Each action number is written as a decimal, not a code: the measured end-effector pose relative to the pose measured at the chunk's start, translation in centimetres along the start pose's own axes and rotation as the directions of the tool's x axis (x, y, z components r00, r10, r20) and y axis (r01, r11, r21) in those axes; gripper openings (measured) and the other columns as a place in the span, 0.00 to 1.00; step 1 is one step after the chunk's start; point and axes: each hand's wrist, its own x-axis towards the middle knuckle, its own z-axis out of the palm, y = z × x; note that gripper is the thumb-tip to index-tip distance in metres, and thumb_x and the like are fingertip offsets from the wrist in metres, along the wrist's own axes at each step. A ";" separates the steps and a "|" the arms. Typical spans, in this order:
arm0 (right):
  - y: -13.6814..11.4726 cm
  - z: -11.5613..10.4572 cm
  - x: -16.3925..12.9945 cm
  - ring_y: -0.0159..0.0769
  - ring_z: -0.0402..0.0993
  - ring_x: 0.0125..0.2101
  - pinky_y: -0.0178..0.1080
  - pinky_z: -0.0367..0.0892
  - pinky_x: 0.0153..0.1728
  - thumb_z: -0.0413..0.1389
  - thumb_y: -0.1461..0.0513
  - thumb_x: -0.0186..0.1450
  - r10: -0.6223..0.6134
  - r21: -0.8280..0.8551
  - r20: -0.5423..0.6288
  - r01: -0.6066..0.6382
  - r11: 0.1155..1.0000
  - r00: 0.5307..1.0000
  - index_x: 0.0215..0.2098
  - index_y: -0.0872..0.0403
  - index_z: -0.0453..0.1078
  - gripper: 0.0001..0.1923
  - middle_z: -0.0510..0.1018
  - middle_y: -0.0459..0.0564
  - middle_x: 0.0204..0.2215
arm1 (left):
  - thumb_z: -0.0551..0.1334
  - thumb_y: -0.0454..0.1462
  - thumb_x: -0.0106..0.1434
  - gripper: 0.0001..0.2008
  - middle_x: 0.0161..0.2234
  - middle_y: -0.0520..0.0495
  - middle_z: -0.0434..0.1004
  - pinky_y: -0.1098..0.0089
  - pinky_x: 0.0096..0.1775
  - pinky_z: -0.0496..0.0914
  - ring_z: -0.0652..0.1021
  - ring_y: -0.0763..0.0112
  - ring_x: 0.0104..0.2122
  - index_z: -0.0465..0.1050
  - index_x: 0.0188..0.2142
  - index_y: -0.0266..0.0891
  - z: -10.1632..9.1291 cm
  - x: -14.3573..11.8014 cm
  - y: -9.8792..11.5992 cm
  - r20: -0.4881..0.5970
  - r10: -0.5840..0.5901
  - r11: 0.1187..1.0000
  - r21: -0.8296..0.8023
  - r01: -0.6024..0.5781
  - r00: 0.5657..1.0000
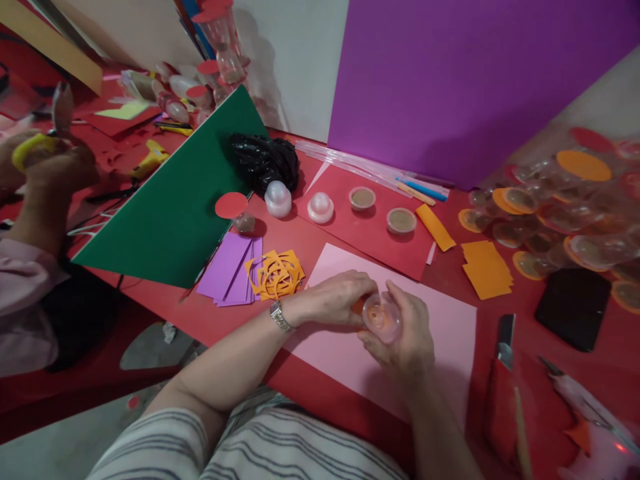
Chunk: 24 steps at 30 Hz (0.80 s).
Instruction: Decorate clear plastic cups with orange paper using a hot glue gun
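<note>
Above a pink sheet (445, 333), I hold a small clear plastic cup (383, 320) with its round opening facing me. Something orange shows through the cup, and I cannot make out whether it is inside or behind it. My right hand (413, 333) is wrapped round the cup's right side, thumb at the front. My left hand (343, 297), with a watch at the wrist, closes on the left side of the cup; its fingertips are partly hidden. Orange paper rings (277, 275) and purple paper strips (227, 267) lie to the left.
Sand-filled cups (401, 221) and clear domed cups (320, 208) stand beyond the sheet. A green board (185, 207) separates a co-worker's hand (63, 163) holding scissors. Stacked cup pieces (575, 213), orange cards (487, 270), a black phone (573, 309) and a cutter (505, 340) lie right.
</note>
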 end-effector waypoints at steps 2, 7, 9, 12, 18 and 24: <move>-0.3 -0.2 0.3 0.47 0.72 0.44 0.50 0.73 0.44 0.56 0.46 0.68 -0.033 -0.013 -0.017 0.033 0.999 0.999 0.63 0.54 0.63 0.32 0.75 0.58 0.46 | 0.70 0.31 0.56 0.13 0.37 0.48 0.71 0.68 0.41 0.68 0.70 0.68 0.36 0.68 0.37 0.37 -0.1 0.0 0.0 0.012 0.010 1.000 0.002 -0.010 1.000; -0.3 -0.6 0.7 0.45 0.72 0.44 0.48 0.73 0.43 0.59 0.53 0.67 -0.078 -0.018 0.006 0.079 0.997 0.997 0.61 0.55 0.64 0.27 0.75 0.57 0.44 | 0.70 0.33 0.57 0.14 0.38 0.47 0.71 0.69 0.39 0.68 0.71 0.68 0.37 0.68 0.40 0.37 -0.4 -0.1 -0.3 0.058 0.045 0.997 -0.060 -0.041 0.997; 0.0 -0.7 0.7 0.46 0.72 0.44 0.48 0.73 0.43 0.60 0.54 0.67 -0.089 -0.012 0.040 0.090 0.996 0.995 0.62 0.56 0.63 0.29 0.74 0.58 0.45 | 0.69 0.33 0.59 0.12 0.37 0.48 0.71 0.70 0.39 0.68 0.71 0.69 0.36 0.69 0.39 0.36 -0.4 0.0 -0.3 0.071 0.043 0.997 -0.074 -0.038 0.997; 0.1 -0.6 0.6 0.46 0.72 0.45 0.48 0.73 0.44 0.60 0.54 0.67 -0.093 0.003 0.061 0.093 0.996 0.994 0.63 0.55 0.62 0.29 0.74 0.58 0.46 | 0.68 0.31 0.60 0.09 0.36 0.49 0.70 0.70 0.39 0.69 0.71 0.70 0.36 0.69 0.37 0.36 -0.3 0.1 -0.2 0.080 0.035 0.997 -0.064 -0.030 0.996; -0.4 -0.2 0.1 0.46 0.71 0.45 0.49 0.72 0.45 0.56 0.48 0.69 -0.004 0.030 0.018 0.003 1.000 1.000 0.65 0.55 0.60 0.33 0.74 0.58 0.48 | 0.66 0.29 0.60 0.06 0.34 0.49 0.69 0.70 0.38 0.68 0.70 0.71 0.33 0.69 0.35 0.36 -0.1 0.1 0.1 0.047 0.031 0.999 -0.010 -0.031 0.998; 0.0 -0.3 0.2 0.46 0.72 0.45 0.49 0.73 0.43 0.56 0.45 0.68 -0.027 -0.006 -0.032 0.027 1.000 0.999 0.66 0.55 0.59 0.36 0.74 0.59 0.48 | 0.67 0.34 0.61 0.08 0.36 0.46 0.72 0.66 0.41 0.69 0.72 0.66 0.36 0.69 0.38 0.37 0.8 0.1 0.1 -0.038 0.052 0.993 0.105 -0.047 0.998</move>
